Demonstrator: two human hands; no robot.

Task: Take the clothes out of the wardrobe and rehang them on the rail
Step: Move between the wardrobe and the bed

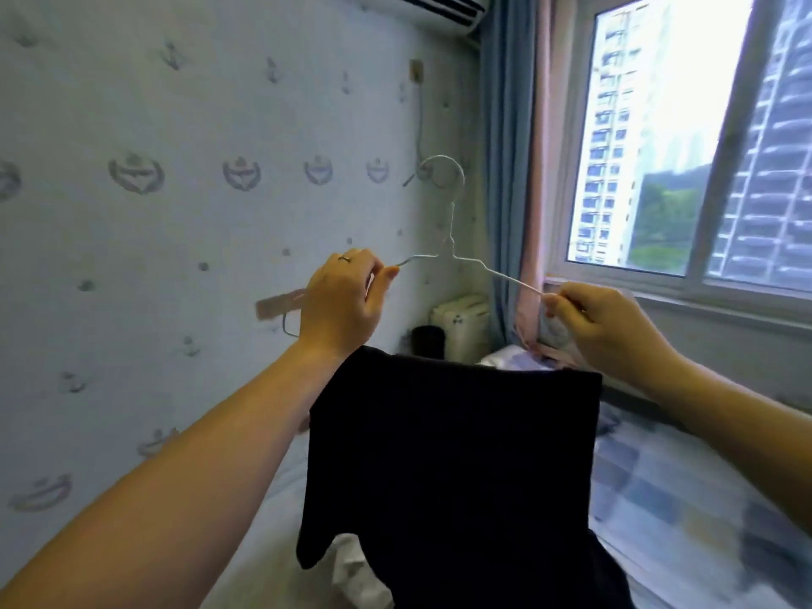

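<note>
I hold the thin silver wire hanger [450, 252] at mid-frame, left hand [342, 296] pinching its 9 o'clock shoulder tip and right hand [602, 327] pinching the 3 o'clock tip, while the limp black cloth garment [448, 468] hangs below toward 6 o'clock; how it sits on the wire is hidden. I judge the wire light, springy and easily bent, the cloth soft and apt to slide, so I'd level both tips, then grip the neck under the hook.

The hanger [452, 253] sits between the left hand [342, 296] and the right hand [608, 327]. The cloth [452, 454] hangs below it, above the bed [685, 503].
</note>
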